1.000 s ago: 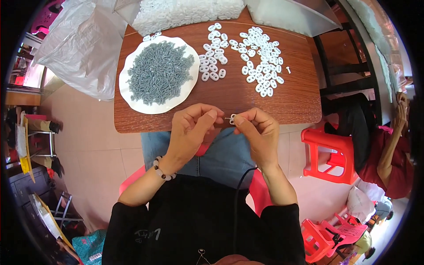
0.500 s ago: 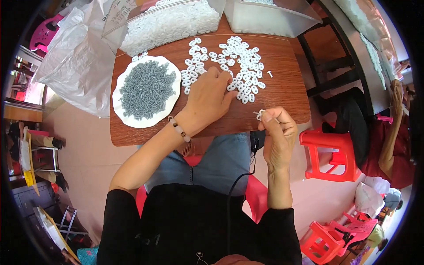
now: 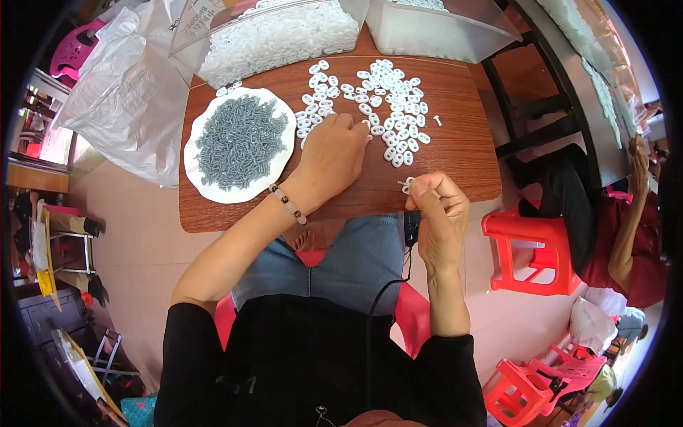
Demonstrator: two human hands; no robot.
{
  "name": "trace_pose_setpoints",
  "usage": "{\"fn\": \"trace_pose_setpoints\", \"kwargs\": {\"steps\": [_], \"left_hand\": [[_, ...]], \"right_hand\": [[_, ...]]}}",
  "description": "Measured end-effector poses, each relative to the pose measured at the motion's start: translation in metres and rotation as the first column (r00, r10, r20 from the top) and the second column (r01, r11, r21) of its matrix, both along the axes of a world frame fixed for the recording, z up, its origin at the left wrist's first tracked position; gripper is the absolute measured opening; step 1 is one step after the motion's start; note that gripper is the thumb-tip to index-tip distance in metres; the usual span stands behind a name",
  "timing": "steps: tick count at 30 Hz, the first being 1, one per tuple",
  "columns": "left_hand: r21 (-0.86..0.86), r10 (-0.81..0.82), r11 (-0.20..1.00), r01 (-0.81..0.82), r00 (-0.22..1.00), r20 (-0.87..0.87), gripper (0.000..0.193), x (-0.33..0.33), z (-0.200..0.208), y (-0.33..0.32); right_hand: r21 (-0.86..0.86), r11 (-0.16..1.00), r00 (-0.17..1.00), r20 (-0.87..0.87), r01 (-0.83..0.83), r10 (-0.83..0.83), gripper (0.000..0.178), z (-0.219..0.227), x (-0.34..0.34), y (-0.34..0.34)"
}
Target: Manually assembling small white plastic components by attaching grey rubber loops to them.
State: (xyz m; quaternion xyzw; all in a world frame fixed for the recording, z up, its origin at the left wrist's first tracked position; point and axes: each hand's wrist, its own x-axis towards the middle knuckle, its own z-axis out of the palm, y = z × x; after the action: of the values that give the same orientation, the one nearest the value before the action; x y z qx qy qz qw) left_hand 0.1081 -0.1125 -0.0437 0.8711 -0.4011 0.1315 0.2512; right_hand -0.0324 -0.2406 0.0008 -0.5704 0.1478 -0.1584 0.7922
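On the brown tabletop lie many small white oval plastic pieces, each with two holes. My left hand bends over the near side of these pieces. Its fingertips close at a white two-hole piece, mostly hidden by the fingers. My right hand, raised at the table's near edge, pinches another white two-hole piece between thumb and fingers. A thin greyish pin seems to stick out of it to the left. Left of my left hand, a white wavy-rimmed plate holds a heap of small grey screw-like parts.
Two clear bins stand along the far edge, the left bin full of white pieces, the right bin beside it. A lone white pin lies at right. A plastic bag hangs at left; a red stool and a seated person are right.
My left hand has drawn its thumb and fingers together at the white pieces. My right hand has shifted slightly left, still pinching its white piece.
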Motion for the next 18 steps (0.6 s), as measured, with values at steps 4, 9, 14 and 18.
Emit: {"fn": "trace_pose_setpoints", "kwargs": {"steps": [4,9,14,18], "left_hand": [[-0.051,-0.029,0.998,0.030,0.999,0.017,0.009,-0.006,-0.001,0.004],[-0.119,-0.066,0.991,0.060,0.997,-0.051,0.015,-0.009,-0.002,0.009],[-0.167,-0.052,0.986,0.027,0.988,-0.148,0.020,-0.011,0.002,0.010],[-0.149,-0.073,0.987,0.058,0.992,-0.102,0.020,-0.009,0.001,0.005]], "right_hand": [[-0.005,1.000,1.000,-0.005,-0.007,0.007,0.010,0.001,0.000,0.003],[-0.005,1.000,1.000,0.005,-0.010,0.010,0.010,-0.001,0.000,0.001],[0.004,1.000,1.000,0.003,-0.006,0.006,0.010,-0.001,0.001,0.002],[-0.004,1.000,1.000,0.003,-0.009,0.009,0.010,-0.002,0.001,0.001]]}}
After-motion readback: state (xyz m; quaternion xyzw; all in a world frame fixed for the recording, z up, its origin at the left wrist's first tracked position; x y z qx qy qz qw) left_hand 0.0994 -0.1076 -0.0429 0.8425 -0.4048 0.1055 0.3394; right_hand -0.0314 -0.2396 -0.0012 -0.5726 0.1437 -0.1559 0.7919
